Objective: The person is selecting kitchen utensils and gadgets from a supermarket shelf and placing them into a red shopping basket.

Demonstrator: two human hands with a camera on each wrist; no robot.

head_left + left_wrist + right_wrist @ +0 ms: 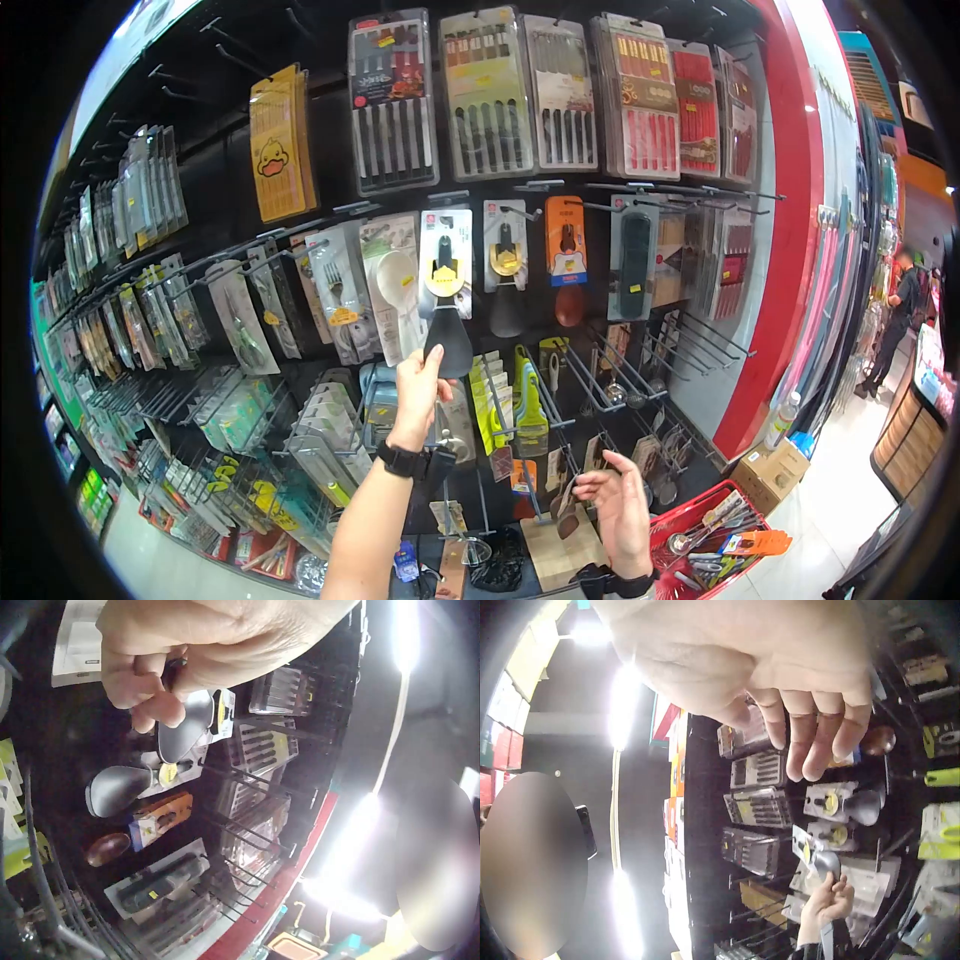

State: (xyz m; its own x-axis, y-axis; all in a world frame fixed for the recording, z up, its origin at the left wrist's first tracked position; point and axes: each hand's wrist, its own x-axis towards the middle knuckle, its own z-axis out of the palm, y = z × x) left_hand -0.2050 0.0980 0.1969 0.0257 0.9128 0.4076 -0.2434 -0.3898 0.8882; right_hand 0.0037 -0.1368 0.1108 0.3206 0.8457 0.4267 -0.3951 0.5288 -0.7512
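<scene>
A black spatula on a white and yellow card (446, 290) hangs from a peg on the black display wall. My left hand (420, 385) is raised to it and grips its dark blade from below; the left wrist view shows my fingers (142, 690) curled round the grey blade (184, 727). In the right wrist view the same hand (826, 904) holds that blade (823, 862). My right hand (620, 500) hovers lower, to the right, fingers loosely spread and holding nothing. A black band (405, 460) sits on my left wrist.
Packs of chopsticks (490, 90) hang on the top row. Spoons, forks and other utensils fill the pegs around. A red basket (705, 545) with utensils stands at the lower right beside a cardboard box (770, 470). A person (905, 310) stands far right down the aisle.
</scene>
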